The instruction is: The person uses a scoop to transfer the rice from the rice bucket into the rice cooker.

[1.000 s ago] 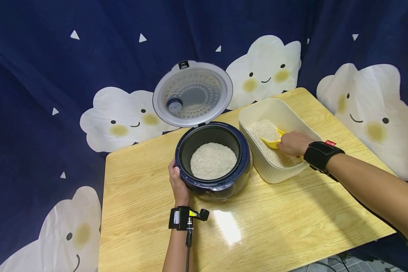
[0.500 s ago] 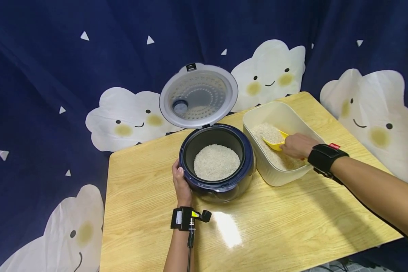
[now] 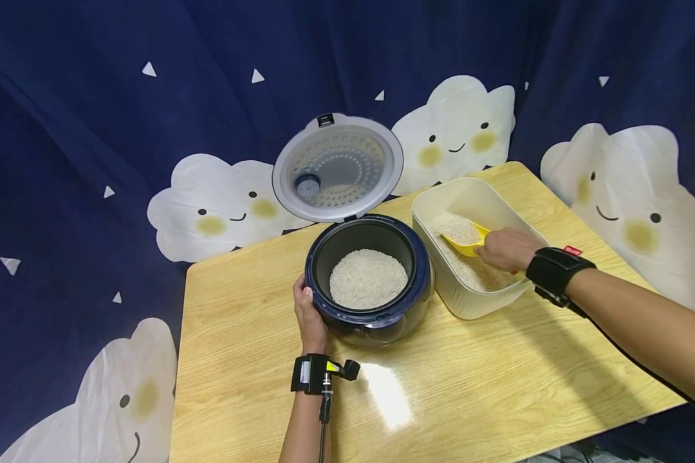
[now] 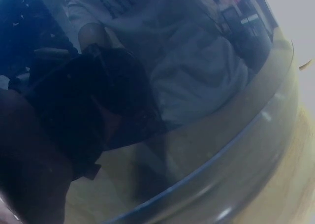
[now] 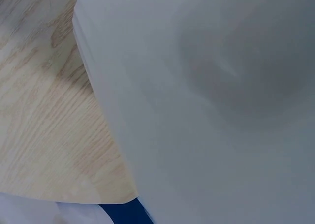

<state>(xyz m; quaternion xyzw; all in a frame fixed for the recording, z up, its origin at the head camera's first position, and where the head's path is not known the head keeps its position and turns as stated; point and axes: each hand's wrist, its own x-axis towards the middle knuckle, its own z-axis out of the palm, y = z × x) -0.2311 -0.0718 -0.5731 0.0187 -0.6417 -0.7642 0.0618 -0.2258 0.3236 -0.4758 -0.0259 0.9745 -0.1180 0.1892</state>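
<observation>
In the head view my right hand grips a yellow scoop inside a cream plastic bin. White rice fills the scoop, and more rice lies in the bin beneath it. My left hand rests against the left side of a dark blue rice cooker, its thumb just below the rim. The cooker's inner pot contains a mound of rice. The left wrist view looks closely at the cooker's glossy wall; the right wrist view shows mostly the bin's pale wall.
The cooker's grey lid stands raised at the back, with the bin close on the cooker's right. Both are on a light wooden table. Behind it hangs a navy curtain with printed clouds.
The scoop has tipped more level and filled with rice in my right hand, staying within the bin. My left hand keeps its place on the cooker. The head view has shifted slightly.
</observation>
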